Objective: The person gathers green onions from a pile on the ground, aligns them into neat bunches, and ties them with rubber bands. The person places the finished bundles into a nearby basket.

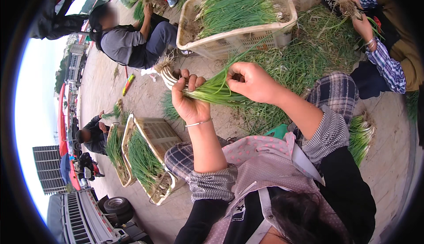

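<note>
My left hand [190, 100] is closed around a bunch of spring onions [218, 90], just above their white stems. The pale roots stick out past my fist to the upper left, and the green leaves fan out to the right. My right hand [250, 81] pinches at the leaves, with thumb and fingers curled together on a few thin strands. A long leaf rises from there towards the upper right. Both hands are held above the ground in front of my lap. The fingertips of the right hand are partly hidden.
A large plastic crate [232, 40] of spring onions stands ahead, with trimmed leaves [275, 61] heaped beside it. Two more filled crates [159, 134] are at left. A loose bunch [361, 138] lies at right. Other people work close by; a truck [89, 214] is at lower left.
</note>
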### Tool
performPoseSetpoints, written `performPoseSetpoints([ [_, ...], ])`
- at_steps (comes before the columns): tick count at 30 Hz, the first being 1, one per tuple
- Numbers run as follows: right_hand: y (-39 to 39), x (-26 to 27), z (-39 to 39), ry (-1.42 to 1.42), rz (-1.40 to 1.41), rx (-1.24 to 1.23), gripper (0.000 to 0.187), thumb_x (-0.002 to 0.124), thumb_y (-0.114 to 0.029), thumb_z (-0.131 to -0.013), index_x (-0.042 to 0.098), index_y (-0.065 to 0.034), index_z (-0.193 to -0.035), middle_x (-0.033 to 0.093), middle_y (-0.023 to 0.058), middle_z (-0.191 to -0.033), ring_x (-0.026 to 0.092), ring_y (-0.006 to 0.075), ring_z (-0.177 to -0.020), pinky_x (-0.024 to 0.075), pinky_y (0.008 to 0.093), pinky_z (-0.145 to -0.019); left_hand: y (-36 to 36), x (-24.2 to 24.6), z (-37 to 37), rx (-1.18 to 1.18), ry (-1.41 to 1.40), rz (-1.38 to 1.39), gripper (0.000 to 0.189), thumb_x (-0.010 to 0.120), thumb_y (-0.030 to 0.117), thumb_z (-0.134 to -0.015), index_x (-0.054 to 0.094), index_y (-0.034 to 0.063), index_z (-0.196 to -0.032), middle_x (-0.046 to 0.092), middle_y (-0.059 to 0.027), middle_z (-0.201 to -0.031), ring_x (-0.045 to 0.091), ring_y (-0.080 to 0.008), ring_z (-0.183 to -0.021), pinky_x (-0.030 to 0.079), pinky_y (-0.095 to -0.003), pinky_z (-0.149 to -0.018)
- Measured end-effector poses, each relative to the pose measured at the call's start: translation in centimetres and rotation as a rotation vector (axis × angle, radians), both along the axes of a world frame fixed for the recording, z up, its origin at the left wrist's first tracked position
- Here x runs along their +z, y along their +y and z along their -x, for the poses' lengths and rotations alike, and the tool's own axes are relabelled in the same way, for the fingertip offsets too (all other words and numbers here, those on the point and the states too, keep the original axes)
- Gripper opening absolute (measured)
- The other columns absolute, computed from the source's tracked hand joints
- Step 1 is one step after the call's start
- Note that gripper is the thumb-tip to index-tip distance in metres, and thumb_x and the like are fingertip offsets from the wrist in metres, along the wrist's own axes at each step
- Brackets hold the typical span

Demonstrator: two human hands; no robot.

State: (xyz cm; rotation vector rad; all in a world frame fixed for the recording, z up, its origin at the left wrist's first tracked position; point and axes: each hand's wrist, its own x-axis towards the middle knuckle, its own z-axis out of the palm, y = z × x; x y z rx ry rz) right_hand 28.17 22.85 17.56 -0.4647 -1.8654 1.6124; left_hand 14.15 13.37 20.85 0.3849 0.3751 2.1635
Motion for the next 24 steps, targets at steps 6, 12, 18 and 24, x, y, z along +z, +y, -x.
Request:
performPoseSetpoints([
  [6, 5.6, -1.4, -1.7, -0.136, -0.002, -0.385, 0.011, 0.057, -0.009, -0.076, 0.055, 0.0009, -0.082, 0.062, 0.0131, -0.078, 0.059, 0.0272, -0.065, 0.046, 0.0366, -0.059, -1.8, 0.3, 4.7, -0.039, -0.345, -0.12, 0.013, 0.052, 0.001, -0.076, 0.041, 0.0, -0.083, 0.041, -0.0035, -0.067, 0.042, -0.0107, -0.058, 0.04, -0.025, -0.063],
  [12, 9.0, -1.1, -6.2, -0.475, -0.925, -0.731, 0.023, 0.061, -0.005, -0.076, 0.062, -0.0056, -0.098, 0.064, 0.0066, -0.085, 0.06, 0.0255, -0.074, 0.0466, 0.0325, -0.067, -4.7, 0.5, 8.6, 0.041, -0.441, -0.157, 0.016, 0.052, -0.002, -0.071, 0.041, 0.0009, -0.081, 0.042, -0.0041, -0.071, 0.046, -0.0117, -0.059, 0.042, -0.0242, -0.061],
  [18, 2.6, 2.0, -3.2, 0.064, -0.139, 0.046, 0.015, 0.064, -0.007, -0.076, 0.066, -0.0031, -0.09, 0.064, 0.0076, -0.084, 0.059, 0.0168, -0.075, 0.0465, 0.0281, -0.068, -4.2, 0.8, 7.3, -0.06, -0.444, -0.185, 0.02, 0.053, -0.003, -0.07, 0.039, -0.0001, -0.084, 0.041, -0.0046, -0.072, 0.045, -0.0128, -0.061, 0.042, -0.0251, -0.062],
  [24, -0.9, 2.1, -0.6, 0.138, -0.453, 0.025, 0.013, 0.066, -0.01, -0.071, 0.065, -0.0043, -0.083, 0.061, 0.0084, -0.077, 0.057, 0.0251, -0.078, 0.0467, 0.0348, -0.07, -3.1, 0.7, 4.8, -0.192, -0.43, -0.22, 0.02, 0.053, -0.001, -0.071, 0.039, -0.0001, -0.085, 0.041, -0.0047, -0.071, 0.043, -0.0129, -0.059, 0.041, -0.0251, -0.061],
])
